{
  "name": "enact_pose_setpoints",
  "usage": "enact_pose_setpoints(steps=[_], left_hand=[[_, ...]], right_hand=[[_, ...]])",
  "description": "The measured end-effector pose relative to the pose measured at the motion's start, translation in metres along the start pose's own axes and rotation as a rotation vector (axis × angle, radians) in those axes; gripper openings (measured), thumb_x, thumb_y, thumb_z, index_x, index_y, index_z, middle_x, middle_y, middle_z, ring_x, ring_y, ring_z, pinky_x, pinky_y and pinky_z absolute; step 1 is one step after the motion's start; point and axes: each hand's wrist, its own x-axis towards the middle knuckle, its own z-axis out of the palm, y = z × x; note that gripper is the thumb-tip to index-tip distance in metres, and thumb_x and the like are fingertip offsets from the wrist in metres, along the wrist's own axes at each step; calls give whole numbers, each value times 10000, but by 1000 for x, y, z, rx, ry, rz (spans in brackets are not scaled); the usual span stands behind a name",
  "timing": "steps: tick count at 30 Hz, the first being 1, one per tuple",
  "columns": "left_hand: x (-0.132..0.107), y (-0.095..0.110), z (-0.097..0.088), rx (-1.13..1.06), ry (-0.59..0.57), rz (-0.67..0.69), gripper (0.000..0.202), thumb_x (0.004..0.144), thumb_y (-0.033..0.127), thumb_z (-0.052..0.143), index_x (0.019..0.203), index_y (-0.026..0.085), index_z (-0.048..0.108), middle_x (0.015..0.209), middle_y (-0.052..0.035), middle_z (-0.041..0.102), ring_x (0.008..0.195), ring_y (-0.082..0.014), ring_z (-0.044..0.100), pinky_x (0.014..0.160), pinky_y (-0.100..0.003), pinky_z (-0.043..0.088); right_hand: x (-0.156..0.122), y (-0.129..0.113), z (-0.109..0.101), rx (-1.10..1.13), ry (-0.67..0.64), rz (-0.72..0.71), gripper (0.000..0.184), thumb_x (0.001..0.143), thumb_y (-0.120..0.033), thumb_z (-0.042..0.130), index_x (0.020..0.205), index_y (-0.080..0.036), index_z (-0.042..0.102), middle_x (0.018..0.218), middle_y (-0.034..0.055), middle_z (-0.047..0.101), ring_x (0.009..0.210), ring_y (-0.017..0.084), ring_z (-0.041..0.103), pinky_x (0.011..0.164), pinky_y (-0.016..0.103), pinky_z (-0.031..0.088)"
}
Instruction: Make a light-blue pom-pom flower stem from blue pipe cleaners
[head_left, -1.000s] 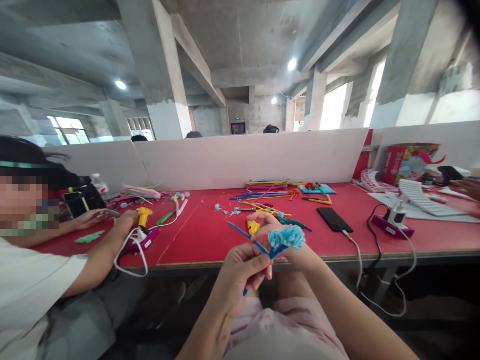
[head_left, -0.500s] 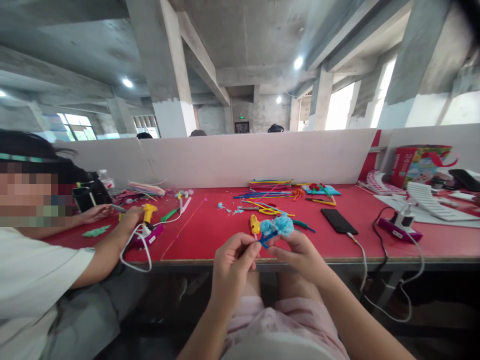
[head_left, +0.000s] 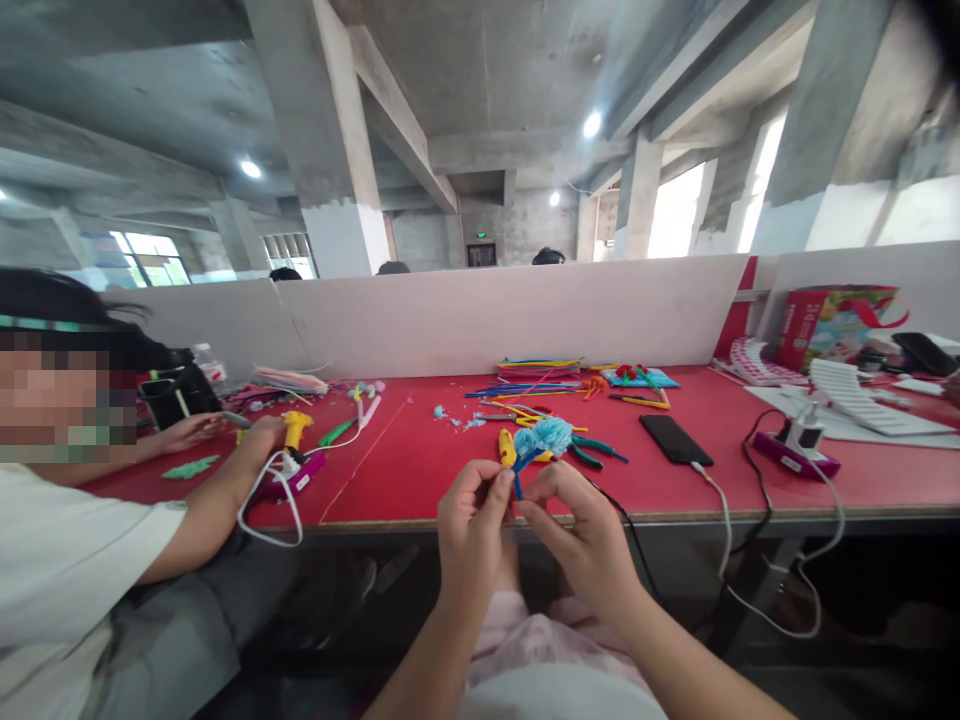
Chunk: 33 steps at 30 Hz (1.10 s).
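Note:
Light-blue fluffy pompoms (head_left: pixel 544 436) on dark-blue pipe cleaner stems (head_left: pixel 520 482) are held up over the table's front edge. My left hand (head_left: pixel 474 515) is closed, pinching the stems between thumb and forefinger just below the pompoms. Close to its right, my right hand (head_left: pixel 574 520) has thumb and forefinger closed at the lower end of a dark-blue stem. Behind the pompoms lies a yellow glue gun (head_left: pixel 507 446), partly hidden. Green-handled pliers (head_left: pixel 592 450) rest to the right of the pompoms.
Bundles of coloured pipe cleaners (head_left: pixel 540 369) lie along the back of the red table (head_left: pixel 420 470). A black phone (head_left: pixel 675 440) on a cable and a purple power strip (head_left: pixel 796 455) are at right. On the left, a co-worker's hand (head_left: pixel 266 440) is by a yellow glue gun (head_left: pixel 298 430).
The pompoms have shifted slightly left and up. My right hand has moved from beside the pompoms down to the stem's lower end. The green-handled pliers show more fully.

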Motion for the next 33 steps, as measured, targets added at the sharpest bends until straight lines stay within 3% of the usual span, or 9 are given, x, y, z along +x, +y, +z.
enact_pose_setpoints(steps=[3, 5, 9, 14, 16, 22, 28, 33], left_hand=[[5, -3, -1, -53, -34, -44, 222, 767, 380, 609, 694, 174, 566, 540, 49, 465, 483, -77, 400, 470, -177, 322], [6, -3, -3, -55, -92, -49, 214, 781, 367, 595, 694, 172, 574, 521, 46, 472, 459, -71, 388, 435, -173, 285], [5, 3, -7, 99, -165, -28, 206, 800, 356, 578, 712, 170, 593, 503, 40, 470, 459, -75, 398, 433, -178, 281], [-1, 4, -8, 240, -205, 20, 195, 826, 354, 543, 747, 182, 588, 524, 39, 474, 468, -87, 425, 461, -191, 326], [-3, 2, -8, 335, -208, 116, 167, 843, 322, 522, 766, 187, 583, 587, 24, 514, 515, -99, 474, 504, -198, 368], [-3, -6, -8, 680, -178, 651, 128, 858, 131, 459, 929, 175, 557, 821, -47, 608, 765, -148, 580, 712, -240, 441], [1, -7, -3, 1086, -57, 871, 69, 847, 141, 483, 858, 167, 547, 699, -34, 573, 656, -179, 561, 588, -275, 405], [3, -7, -1, 1170, -25, 982, 92, 858, 137, 471, 862, 161, 560, 668, -29, 588, 621, -173, 566, 576, -276, 387]], right_hand=[[8, 8, -7, 72, -136, 15, 141, 822, -267, 575, 704, -207, 624, 718, 23, 587, 734, 181, 520, 730, 310, 384], [12, 16, -9, 252, -169, 143, 172, 817, -315, 583, 717, -194, 653, 721, 27, 611, 725, 179, 535, 715, 306, 401], [14, 27, 0, 597, 6, 394, 129, 677, -293, 734, 731, -189, 679, 699, 0, 635, 688, 153, 550, 703, 276, 419], [9, 24, 13, 831, 131, 507, 119, 619, -202, 770, 671, -171, 668, 658, -16, 624, 641, 118, 532, 696, 248, 406], [7, 21, 14, 846, 152, 515, 125, 616, -187, 769, 651, -165, 651, 648, -21, 609, 623, 105, 509, 672, 232, 393], [5, 22, 17, 804, 242, 455, 178, 665, -206, 732, 625, -161, 564, 625, -43, 529, 592, 83, 427, 614, 209, 343], [4, 18, 23, 786, 296, 496, 231, 661, -230, 721, 589, -163, 511, 579, -52, 475, 563, 84, 384, 585, 213, 320], [7, 18, 21, 792, 321, 505, 238, 632, -237, 733, 582, -166, 512, 580, -51, 474, 568, 91, 388, 596, 221, 321]])
